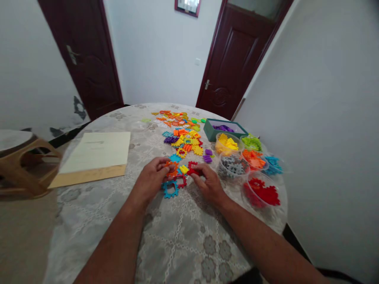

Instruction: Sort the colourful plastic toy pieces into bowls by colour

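Observation:
My left hand (154, 173) is closed on an orange gear-edged toy piece (172, 169), gripped between thumb and fingers. Opposite it, my right hand (207, 181) pinches a red toothed piece (193, 170). Between the two hands sits a small yellow piece (184, 169); whether it is joined to either one I cannot tell. Just below the left fingers are a blue square toothed frame (170, 190) and a red one (181, 181). A flat light-blue piece (175, 158) lies just beyond the left hand.
Farther back spreads a mixed heap of toy pieces (188, 142). On the right stand round tubs, among them a red-filled one (262, 192) and a grey-filled one (233, 165), beside a green box (211, 132). Cardboard and paper (97, 152) lie left; a wooden stool (32, 165) stands beyond the table edge.

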Tool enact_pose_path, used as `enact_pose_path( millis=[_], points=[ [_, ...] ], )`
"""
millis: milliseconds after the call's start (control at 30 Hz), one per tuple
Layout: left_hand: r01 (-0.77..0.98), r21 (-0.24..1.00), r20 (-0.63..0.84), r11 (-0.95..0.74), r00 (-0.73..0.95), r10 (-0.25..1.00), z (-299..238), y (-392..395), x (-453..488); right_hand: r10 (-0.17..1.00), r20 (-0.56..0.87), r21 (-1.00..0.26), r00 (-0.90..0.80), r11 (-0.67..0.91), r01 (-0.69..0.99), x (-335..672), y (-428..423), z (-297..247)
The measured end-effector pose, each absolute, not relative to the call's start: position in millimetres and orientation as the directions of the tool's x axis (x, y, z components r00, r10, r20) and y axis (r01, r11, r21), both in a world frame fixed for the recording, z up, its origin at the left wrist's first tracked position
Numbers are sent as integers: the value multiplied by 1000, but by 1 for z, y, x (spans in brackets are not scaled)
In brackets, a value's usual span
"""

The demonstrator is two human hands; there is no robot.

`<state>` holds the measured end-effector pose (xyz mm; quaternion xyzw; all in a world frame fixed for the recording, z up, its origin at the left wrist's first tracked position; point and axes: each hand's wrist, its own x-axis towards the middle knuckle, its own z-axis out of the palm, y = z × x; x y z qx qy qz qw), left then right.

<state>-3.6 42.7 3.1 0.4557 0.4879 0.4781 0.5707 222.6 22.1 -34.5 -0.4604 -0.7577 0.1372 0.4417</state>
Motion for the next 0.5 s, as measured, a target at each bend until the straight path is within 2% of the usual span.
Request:
enact_pose_path(
  millis=[167, 333, 433, 500],
  points=[
    [43, 999, -42, 29, 336, 941, 2, 40, 1, 869, 455, -755, -193, 492, 434, 205, 10, -33],
    [103, 993, 11, -64, 445, 895, 4, 38, 3, 920, 373, -859, -117, 390, 331, 210, 7, -32],
    [81, 996, -9, -28, 425, 905, 7, 37, 3, 922, 384, -867, -44, 377, 325, 226, -1, -12],
    [77, 997, -6, -19, 317, 948, 9, 37, 0, 916, 401, -835, 20, 356, 419, 246, -14, 9]
  ],
)
